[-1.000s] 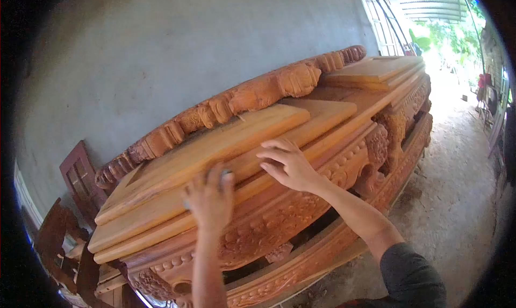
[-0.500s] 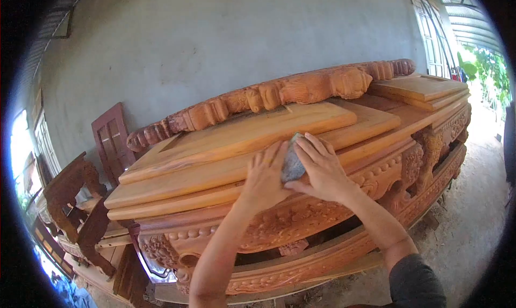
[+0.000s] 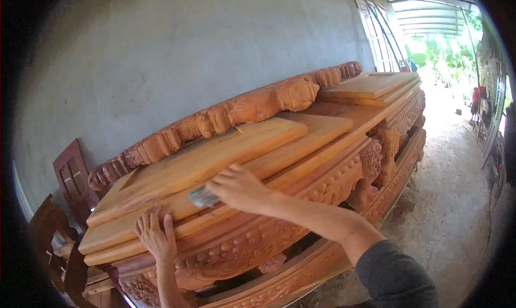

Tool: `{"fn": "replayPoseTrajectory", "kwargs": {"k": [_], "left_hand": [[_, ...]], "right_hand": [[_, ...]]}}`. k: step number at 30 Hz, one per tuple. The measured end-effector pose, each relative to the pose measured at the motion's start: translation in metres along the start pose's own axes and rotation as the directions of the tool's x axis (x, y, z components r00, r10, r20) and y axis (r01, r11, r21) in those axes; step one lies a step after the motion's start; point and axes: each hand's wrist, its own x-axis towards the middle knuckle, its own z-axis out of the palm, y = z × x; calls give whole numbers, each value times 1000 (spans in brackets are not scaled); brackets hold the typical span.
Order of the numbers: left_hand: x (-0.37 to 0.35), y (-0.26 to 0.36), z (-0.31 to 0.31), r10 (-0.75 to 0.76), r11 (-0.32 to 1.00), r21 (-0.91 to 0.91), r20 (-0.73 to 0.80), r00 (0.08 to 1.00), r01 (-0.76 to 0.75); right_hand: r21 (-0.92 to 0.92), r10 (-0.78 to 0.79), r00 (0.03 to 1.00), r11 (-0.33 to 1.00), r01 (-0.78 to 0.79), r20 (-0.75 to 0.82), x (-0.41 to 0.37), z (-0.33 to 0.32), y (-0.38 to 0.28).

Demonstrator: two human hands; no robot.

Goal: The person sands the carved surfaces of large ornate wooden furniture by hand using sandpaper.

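Note:
My right hand [image 3: 239, 190] is closed on a grey piece of sandpaper [image 3: 203, 197], blurred by motion, at the edge of the stacked wooden panels [image 3: 269, 165]. Flat on the lower panel, near its front left part, rests my left hand [image 3: 156, 234] with its fingers stretched out and nothing in it. The panels lie on a long carved wooden furniture piece [image 3: 279, 235] with beaded and floral relief. Along the back of the panels lies a long carved wooden rail [image 3: 236, 110].
Another pair of stacked panels [image 3: 371, 86] lies at the far right end. A dark red wooden frame [image 3: 74, 176] leans against the grey wall [image 3: 161, 50]. Carved wooden parts [image 3: 48, 227] stand at the left. A concrete floor [image 3: 441, 200] runs along the right.
My view has turned to the right. The sandpaper was between both hands; now only my right hand holds it, and my left hand lies apart on the panel to its left.

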Motion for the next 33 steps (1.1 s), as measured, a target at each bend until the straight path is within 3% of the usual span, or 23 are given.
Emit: {"fn": "replayPoseTrajectory", "kwargs": {"k": [1, 8, 10, 11, 13, 16, 22, 26, 29, 31, 33], "left_hand": [[-1, 0, 2, -6, 1000, -7, -4, 1000, 6], [-2, 4, 8, 30, 997, 77, -79, 996, -24], [-3, 5, 12, 21, 996, 90, -93, 995, -13], [-3, 3, 13, 19, 995, 102, -97, 995, -9], [-3, 4, 13, 20, 994, 111, -100, 995, -9], [-4, 4, 14, 11, 993, 115, -106, 994, 1], [-6, 0, 15, 19, 994, 113, -105, 994, -7], [-6, -2, 14, 15, 997, 81, -92, 996, -7], [-5, -1, 13, 25, 993, 120, -97, 995, -13], [-5, -3, 16, 20, 998, 69, -111, 994, -12], [-7, -2, 17, 38, 994, 111, -135, 990, -23]], "right_hand": [[24, 15, 1000, 1000, -15, 5, -20, -16, 20], [-297, 323, 944, 897, -326, -63, -171, -132, 177], [-271, 539, 841, 817, -510, 41, -187, -144, 220], [-266, 535, 843, 820, -506, 45, -184, -146, 236], [-204, 761, 574, 640, -741, 301, -169, -156, 256], [-263, 697, 558, 701, -663, 451, -148, -117, 298], [-224, 692, 483, 669, -709, 536, -111, -63, 315], [-256, 659, 513, 718, -648, 549, -123, -111, 276], [-182, 671, 466, 661, -728, 576, -144, -166, 227], [-62, 542, 669, 798, -599, 508, -168, -182, 226], [-101, 567, 611, 773, -627, 553, -160, -186, 236]]}}
